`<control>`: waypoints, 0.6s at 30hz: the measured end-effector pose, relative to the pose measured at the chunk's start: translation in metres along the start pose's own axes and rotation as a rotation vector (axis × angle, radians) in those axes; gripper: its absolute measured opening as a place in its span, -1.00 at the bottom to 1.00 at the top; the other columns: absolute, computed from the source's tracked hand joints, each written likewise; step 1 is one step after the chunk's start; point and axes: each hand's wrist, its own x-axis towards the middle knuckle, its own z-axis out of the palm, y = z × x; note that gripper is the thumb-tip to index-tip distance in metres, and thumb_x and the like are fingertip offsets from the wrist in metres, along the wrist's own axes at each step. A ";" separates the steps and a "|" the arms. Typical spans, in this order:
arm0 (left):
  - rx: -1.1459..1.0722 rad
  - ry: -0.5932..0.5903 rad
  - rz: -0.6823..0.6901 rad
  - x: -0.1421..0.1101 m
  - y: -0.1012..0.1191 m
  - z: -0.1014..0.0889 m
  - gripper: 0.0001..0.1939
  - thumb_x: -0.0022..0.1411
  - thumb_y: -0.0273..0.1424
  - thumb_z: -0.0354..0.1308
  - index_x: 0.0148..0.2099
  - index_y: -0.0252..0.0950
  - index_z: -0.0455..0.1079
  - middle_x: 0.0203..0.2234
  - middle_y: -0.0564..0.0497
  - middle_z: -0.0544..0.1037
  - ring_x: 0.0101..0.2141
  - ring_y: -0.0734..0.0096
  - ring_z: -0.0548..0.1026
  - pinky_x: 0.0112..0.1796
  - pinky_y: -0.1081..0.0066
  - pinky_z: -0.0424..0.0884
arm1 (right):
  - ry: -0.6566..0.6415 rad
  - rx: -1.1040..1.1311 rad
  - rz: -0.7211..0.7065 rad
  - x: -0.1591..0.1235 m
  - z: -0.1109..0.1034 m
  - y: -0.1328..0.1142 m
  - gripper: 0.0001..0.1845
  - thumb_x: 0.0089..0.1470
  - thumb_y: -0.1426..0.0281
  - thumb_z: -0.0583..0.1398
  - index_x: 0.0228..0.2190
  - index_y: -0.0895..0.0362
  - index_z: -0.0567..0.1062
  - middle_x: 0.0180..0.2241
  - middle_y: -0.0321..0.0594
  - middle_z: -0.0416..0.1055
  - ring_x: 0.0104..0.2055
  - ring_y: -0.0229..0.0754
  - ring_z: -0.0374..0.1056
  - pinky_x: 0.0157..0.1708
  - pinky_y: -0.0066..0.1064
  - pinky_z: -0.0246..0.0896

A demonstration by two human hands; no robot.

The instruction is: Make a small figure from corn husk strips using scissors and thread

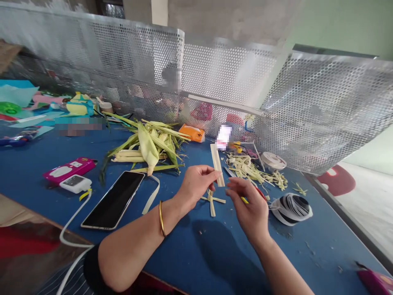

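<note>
A pale strip of corn husk (216, 159) stands upright in the pinch of my left hand (199, 182), held near its lower end. My right hand (248, 205) is just to the right of the strip, fingers curled and apart, with nothing visible in it. On the blue table below my left hand lies a small cross-shaped piece of folded husk (211, 203). Behind my right hand, a tool with red and yellow handles (260, 192) is partly hidden. A heap of shredded husk scraps (245, 168) lies beyond it.
Corn husks and cobs (150, 147) are piled at back left, near an orange packet (192, 133). A phone (113, 200) and a cabled white device (75, 183) lie left. A lit screen (223, 137) leans against the perforated metal divider (227, 73). Striped yarn (291, 209) sits right.
</note>
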 end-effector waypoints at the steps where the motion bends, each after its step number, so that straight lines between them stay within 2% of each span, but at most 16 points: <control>1: -0.016 -0.010 -0.017 0.000 0.001 -0.001 -0.79 -0.02 -0.28 0.31 -0.50 -0.33 0.45 -0.67 0.10 0.42 -0.66 0.62 0.29 -0.61 0.56 0.15 | 0.028 -0.092 -0.142 0.001 -0.003 0.001 -0.82 0.13 0.39 0.23 -0.18 0.04 0.52 -0.33 -0.22 0.49 -0.33 -0.19 0.44 -0.32 -0.35 0.37; 3: -0.044 -0.050 -0.058 -0.002 0.002 0.000 -0.78 -0.04 -0.29 0.33 -0.52 -0.33 0.44 -0.69 0.13 0.38 -0.69 0.66 0.22 -0.62 0.56 0.13 | 0.051 -0.229 -0.357 0.003 -0.008 0.002 -0.81 0.12 0.47 0.24 -0.21 0.02 0.54 -0.31 -0.22 0.44 -0.29 -0.20 0.41 -0.30 -0.36 0.35; 6: -0.074 -0.119 -0.122 -0.004 -0.001 0.002 -0.79 -0.03 -0.30 0.33 -0.52 -0.33 0.44 -0.71 0.15 0.35 -0.69 0.68 0.19 -0.63 0.56 0.12 | 0.034 -0.324 -0.489 0.003 -0.011 0.002 -0.80 0.12 0.53 0.23 -0.23 0.01 0.55 -0.33 -0.23 0.40 -0.32 -0.23 0.39 -0.36 -0.40 0.31; 13: -0.090 -0.135 -0.146 -0.006 -0.003 0.004 -0.80 -0.04 -0.32 0.34 -0.52 -0.33 0.45 -0.69 0.13 0.37 -0.68 0.67 0.21 -0.63 0.55 0.11 | -0.016 -0.378 -0.530 0.000 -0.011 0.003 -0.82 0.13 0.50 0.23 -0.27 0.01 0.58 -0.36 -0.23 0.44 -0.32 -0.21 0.39 -0.32 -0.36 0.31; 18: -0.077 -0.159 -0.151 -0.008 0.001 0.004 -0.79 -0.07 -0.31 0.38 -0.50 -0.33 0.47 -0.72 0.13 0.36 -0.67 0.63 0.28 -0.64 0.56 0.08 | -0.006 -0.263 -0.429 0.001 -0.010 -0.001 -0.84 0.14 0.51 0.22 -0.31 0.03 0.58 -0.37 -0.24 0.44 -0.34 -0.22 0.39 -0.32 -0.37 0.31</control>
